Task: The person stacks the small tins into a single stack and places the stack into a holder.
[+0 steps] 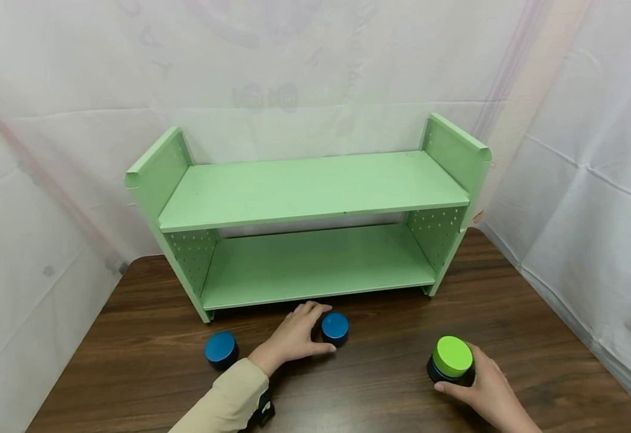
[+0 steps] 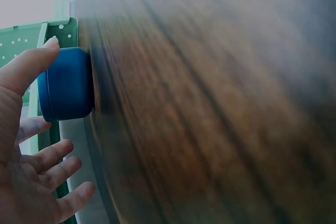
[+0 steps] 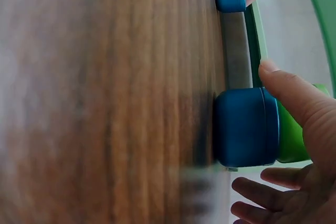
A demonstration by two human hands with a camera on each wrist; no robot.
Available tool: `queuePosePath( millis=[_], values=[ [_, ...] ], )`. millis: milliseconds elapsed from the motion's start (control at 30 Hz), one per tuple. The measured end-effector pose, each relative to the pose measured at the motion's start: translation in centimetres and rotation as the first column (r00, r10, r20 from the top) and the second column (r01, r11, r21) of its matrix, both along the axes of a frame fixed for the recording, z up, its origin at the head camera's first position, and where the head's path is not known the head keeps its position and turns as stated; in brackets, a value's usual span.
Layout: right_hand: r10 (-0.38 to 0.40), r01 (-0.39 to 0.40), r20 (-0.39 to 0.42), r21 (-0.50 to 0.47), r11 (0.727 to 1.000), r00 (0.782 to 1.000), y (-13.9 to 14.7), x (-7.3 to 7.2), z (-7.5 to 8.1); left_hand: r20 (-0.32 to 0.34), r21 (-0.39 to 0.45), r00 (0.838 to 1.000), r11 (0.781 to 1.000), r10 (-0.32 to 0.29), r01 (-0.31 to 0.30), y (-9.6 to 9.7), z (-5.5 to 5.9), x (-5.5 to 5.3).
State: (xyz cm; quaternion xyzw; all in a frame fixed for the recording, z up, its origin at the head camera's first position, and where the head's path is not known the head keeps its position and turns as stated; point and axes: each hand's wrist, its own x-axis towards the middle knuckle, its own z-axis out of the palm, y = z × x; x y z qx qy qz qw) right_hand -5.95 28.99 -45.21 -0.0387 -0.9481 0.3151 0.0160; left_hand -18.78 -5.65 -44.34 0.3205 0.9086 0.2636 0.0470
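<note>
Three short round blue containers stand on the brown table. My left hand (image 1: 296, 337) is spread beside the middle blue container (image 1: 335, 328), thumb and index finger reaching to either side of it. In the left wrist view its other fingers (image 2: 60, 171) are held apart. On the right, a bright green round container (image 1: 453, 356) sits on top of a blue container (image 3: 244, 127). My right hand (image 1: 485, 388) is around the right side of this stack, thumb in front and fingers loosely extended. Another blue container (image 1: 221, 350) stands left of my left hand.
A light green two-tier shelf (image 1: 315, 187) with raised side panels stands at the back of the table (image 1: 380, 385). White sheeting (image 1: 315, 72) hangs behind and at both sides. A small black object (image 1: 263, 410) shows at my left sleeve (image 1: 228, 397).
</note>
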Motion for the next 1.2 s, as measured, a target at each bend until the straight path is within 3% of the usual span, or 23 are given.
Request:
queuePosePath(
  millis=[233, 1200],
  values=[
    [-0.004, 0.010, 0.080, -0.066, 0.998, 0.997, -0.1, -0.4, -0.1, -0.009, 0.000, 1.000, 1.000, -0.005, 0.005, 0.2, -0.2, -0.2],
    [-0.035, 0.039, 0.086, -0.042, 0.998, 0.996, -0.1, -0.7, 0.0, 0.049, 0.033, 0.999, 0.999, -0.015, 0.013, 0.5, -0.5, -1.0]
  ],
)
